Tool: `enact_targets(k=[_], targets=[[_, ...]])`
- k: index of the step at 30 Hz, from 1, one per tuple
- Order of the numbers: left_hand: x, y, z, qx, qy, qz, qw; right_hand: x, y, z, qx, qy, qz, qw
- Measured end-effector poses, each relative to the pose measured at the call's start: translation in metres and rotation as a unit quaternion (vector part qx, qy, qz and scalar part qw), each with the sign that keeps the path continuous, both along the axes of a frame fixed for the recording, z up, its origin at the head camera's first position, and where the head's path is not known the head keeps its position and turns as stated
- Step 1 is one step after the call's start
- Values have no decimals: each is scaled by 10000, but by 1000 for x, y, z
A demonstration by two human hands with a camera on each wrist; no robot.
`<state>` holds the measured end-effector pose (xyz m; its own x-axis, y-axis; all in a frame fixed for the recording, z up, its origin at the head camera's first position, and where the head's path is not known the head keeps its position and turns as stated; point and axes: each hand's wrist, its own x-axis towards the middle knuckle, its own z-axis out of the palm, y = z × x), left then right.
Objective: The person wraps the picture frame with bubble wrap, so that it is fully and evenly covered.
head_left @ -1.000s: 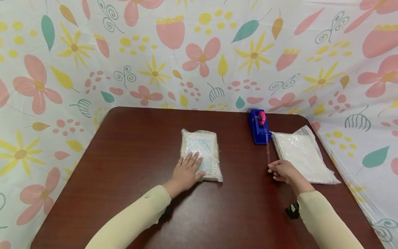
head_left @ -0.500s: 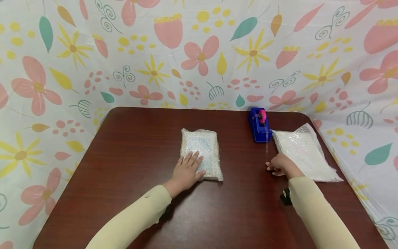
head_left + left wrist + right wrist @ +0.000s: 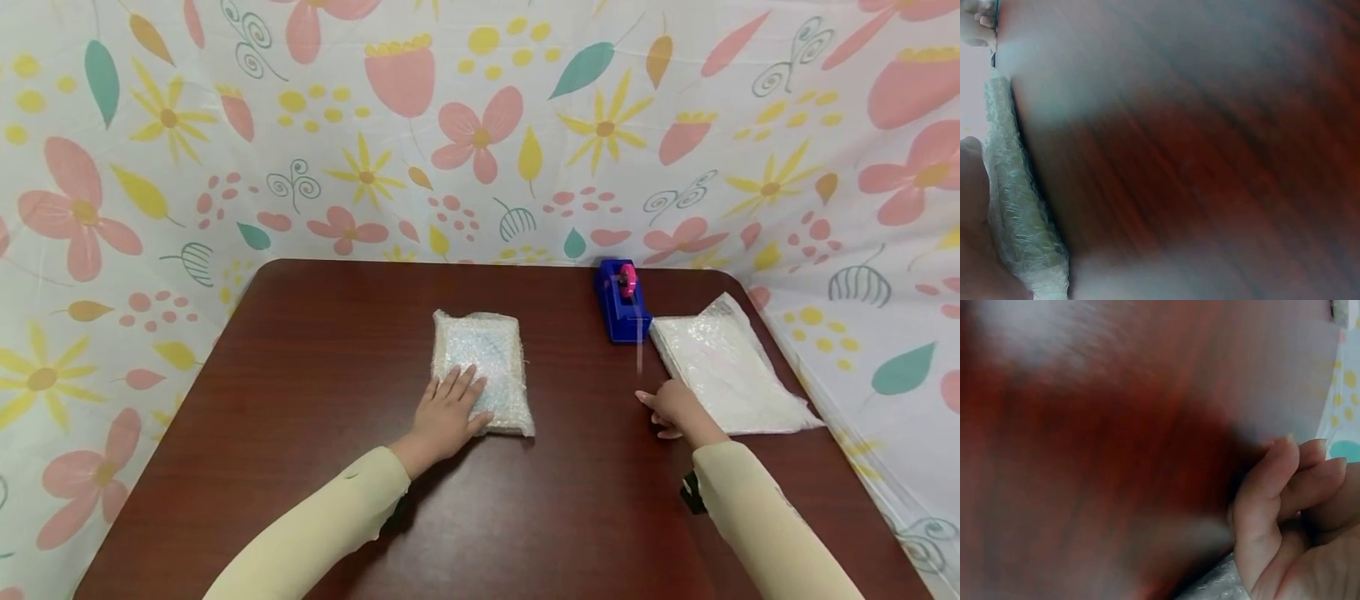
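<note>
My left hand (image 3: 444, 421) lies spread over a flat bubble-wrapped packet (image 3: 491, 354) near the table's middle. Its fingers rest on the wrap; the packet's crinkled edge (image 3: 1022, 206) shows in the left wrist view. To the right, a blue tape dispenser (image 3: 622, 312) with a pink roll (image 3: 627, 281) stands at the back. A clear strip of tape (image 3: 640, 354) runs from it toward my right hand (image 3: 675, 410). In the right wrist view the hand (image 3: 1291, 519) has curled fingers with the thumb close to them, pinching the strip's end, which is hard to make out.
A larger white bubble-wrap stack (image 3: 727, 367) lies at the right, touching or nearly touching the dispenser, beside my right hand. The brown wooden table (image 3: 315, 358) has rounded back corners. A flower-patterned curtain (image 3: 300, 125) hangs behind it and along both sides.
My right hand has shifted slightly and turned, its forearm swinging a little leftward. My left hand keeps its place on the packet. The head view has moved slightly.
</note>
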<state>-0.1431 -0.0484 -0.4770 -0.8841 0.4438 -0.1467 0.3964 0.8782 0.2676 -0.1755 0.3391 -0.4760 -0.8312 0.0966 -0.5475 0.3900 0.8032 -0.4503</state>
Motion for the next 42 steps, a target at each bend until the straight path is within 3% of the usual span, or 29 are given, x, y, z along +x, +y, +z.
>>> enact_targets(k=[2,11,16,20,24,26,28,30,32,35,38,42], targets=[[-1,0,0,25,-5,21,10000,2,-1,-1,-13,142,76,9999],[-3,0,-1,27,8,45,10000,12,-4,2,-1029,174,-689,9921],[-2,-1,-3,55,54,61,10000,16,-4,4,-1900,529,-1117,9740],[-1,-1,-5,93,40,61,9999,10,-3,4,-1931,1434,-1567,9579],[0,-1,-7,127,65,71,9999,-9,-2,4,-1964,2357,-2045,9295],[1,-1,-8,115,75,74,9999,-21,-2,6,-2229,2465,-2219,9167],[1,0,-9,100,83,70,9999,-31,0,9,-2717,2233,-2240,9089],[1,0,-9,74,91,66,9999,-39,3,11,-3197,1808,-2096,9062],[1,1,-9,67,101,59,9999,-44,6,13,-3735,1313,-1975,8968],[1,1,-8,64,113,49,9999,-50,7,13,-4434,798,-2084,8681],[1,2,-6,90,134,48,9999,-54,7,11,-4939,663,-2374,8338],[1,2,-2,108,167,68,9998,-58,8,9,-5366,613,-2409,8064]])
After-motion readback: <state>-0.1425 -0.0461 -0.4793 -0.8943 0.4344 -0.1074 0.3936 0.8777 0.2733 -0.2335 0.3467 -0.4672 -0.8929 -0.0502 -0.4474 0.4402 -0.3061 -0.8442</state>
